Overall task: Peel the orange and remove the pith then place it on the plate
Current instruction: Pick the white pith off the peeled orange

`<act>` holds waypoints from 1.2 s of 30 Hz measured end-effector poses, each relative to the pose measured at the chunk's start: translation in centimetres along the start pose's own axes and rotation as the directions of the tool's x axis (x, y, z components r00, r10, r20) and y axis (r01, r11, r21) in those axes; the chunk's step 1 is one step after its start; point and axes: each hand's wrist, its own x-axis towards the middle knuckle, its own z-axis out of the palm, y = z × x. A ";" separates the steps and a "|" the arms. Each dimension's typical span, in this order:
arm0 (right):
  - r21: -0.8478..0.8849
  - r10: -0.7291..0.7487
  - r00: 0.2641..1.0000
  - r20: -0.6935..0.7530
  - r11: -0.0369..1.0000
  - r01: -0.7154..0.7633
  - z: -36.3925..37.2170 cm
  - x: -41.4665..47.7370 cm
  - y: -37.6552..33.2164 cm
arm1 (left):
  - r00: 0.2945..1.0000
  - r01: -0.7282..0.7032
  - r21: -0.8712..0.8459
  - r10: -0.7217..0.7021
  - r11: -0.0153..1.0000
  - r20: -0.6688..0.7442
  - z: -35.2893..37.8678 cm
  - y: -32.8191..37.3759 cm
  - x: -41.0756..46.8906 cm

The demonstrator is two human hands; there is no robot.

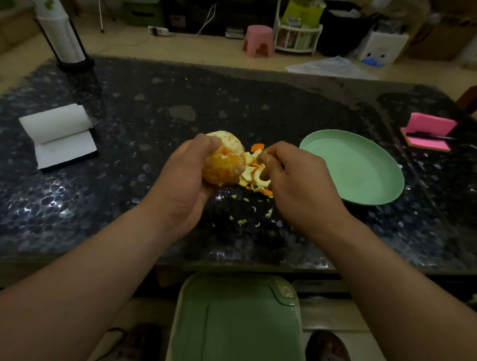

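Orange (224, 162), peeled, pith patches remaining: gripped in the left hand (184, 182), fingers curled round it, above mid counter (152, 105). Right hand (295, 184): just right of it, over the peel pile (253, 175), fingers curled; any pinched scrap cannot be told. Plate (352, 165): further right, nearer the right hand.

A white notepad (58, 136), pink sticky notes (428, 132) and pen (427, 135) lie on the table (118, 215).

peeled orange (224, 164) left of peel heap (254, 173), green plate (355, 168).
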 end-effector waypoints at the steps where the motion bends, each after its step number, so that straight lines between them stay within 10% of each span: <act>1: -0.046 0.027 0.999 0.042 0.999 -0.025 0.1 0.1 0.3 | 1.000 0.015 -0.004 -0.015 1.000 0.005 -0.1 0.0 0.0; 11: -0.333 0.008 0.998 0.058 0.943 0.012 0.9 0.5 0.6 | 0.996 0.084 -0.001 -0.084 0.996 0.004 -0.4 -0.2 0.0; 36: 0.082 -0.070 0.997 -0.017 0.994 0.071 -0.6 -0.8 -1.5 | 0.995 -0.083 0.197 0.071 0.977 0.066 -1.1 -1.1 0.6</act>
